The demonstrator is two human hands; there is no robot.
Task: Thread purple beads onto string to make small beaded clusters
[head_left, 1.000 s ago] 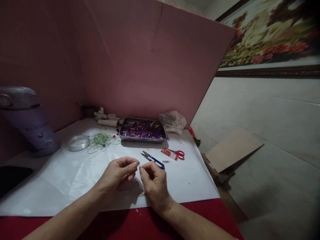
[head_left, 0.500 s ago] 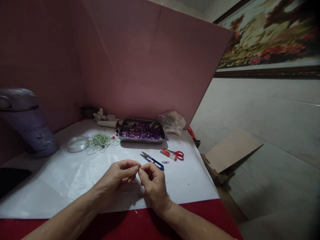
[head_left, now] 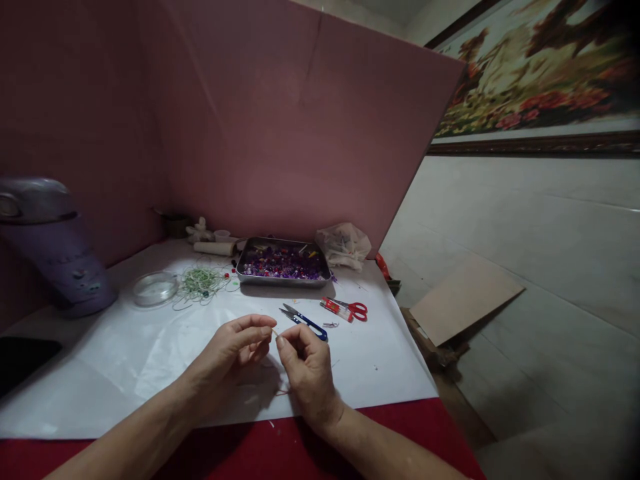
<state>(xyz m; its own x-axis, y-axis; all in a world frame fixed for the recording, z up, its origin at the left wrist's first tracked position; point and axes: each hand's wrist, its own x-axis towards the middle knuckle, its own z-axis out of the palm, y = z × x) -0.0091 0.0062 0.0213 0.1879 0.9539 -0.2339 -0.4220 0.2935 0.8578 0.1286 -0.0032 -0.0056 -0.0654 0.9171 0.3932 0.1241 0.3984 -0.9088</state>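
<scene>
Over the front of the white sheet, my right hand (head_left: 311, 370) pinches a short pale stretch of thin cord (head_left: 275, 333) between thumb and forefinger. My left hand (head_left: 243, 341) has its thumb and forefinger closed around the other end of that stretch, its remaining fingers curled beneath. A thin reddish strand (head_left: 283, 393) shows below the right hand; whether it belongs to the same cord I cannot tell. Just beyond my fingertips lie blue thread snips (head_left: 313, 325), blades pointing left.
A metal tray (head_left: 285, 283) of purple beads stands at the back. Red scissors (head_left: 359, 311), a red-labelled packet (head_left: 337, 309), a tangle of green thread (head_left: 201, 283), a clear round dish (head_left: 156, 289) and a plastic bag (head_left: 344, 243) surround it. A purple bottle (head_left: 65, 260) stands left.
My fingertips have drawn slightly apart, the left ones moving a little left. A short pale stretch of cord now shows between them, and the reddish strand shows below my right hand.
</scene>
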